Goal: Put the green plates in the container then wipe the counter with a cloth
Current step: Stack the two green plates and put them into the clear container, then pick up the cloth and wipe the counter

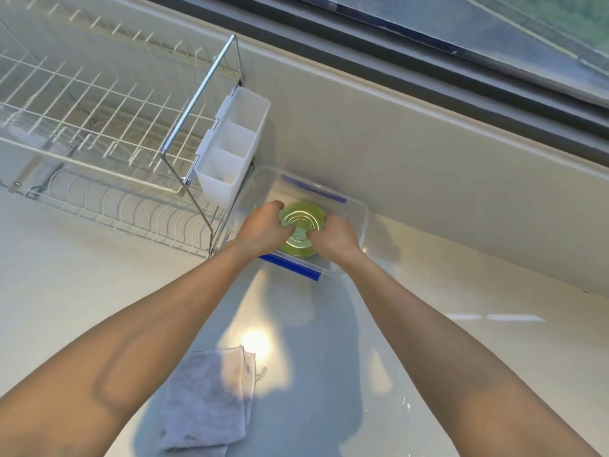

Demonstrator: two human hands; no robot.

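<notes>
A stack of green plates is held bottom-up inside a clear plastic container with blue clips, at the back of the counter. My left hand grips the stack's left edge. My right hand grips its right edge. Both hands reach over the container's near rim. How many plates are in the stack is hidden. A grey cloth lies crumpled on the counter near me, between my forearms.
A wire dish rack stands at the left, with a white plastic cutlery holder hung on its side, close to the container. A low wall and a window frame run behind. The glossy counter stretches right.
</notes>
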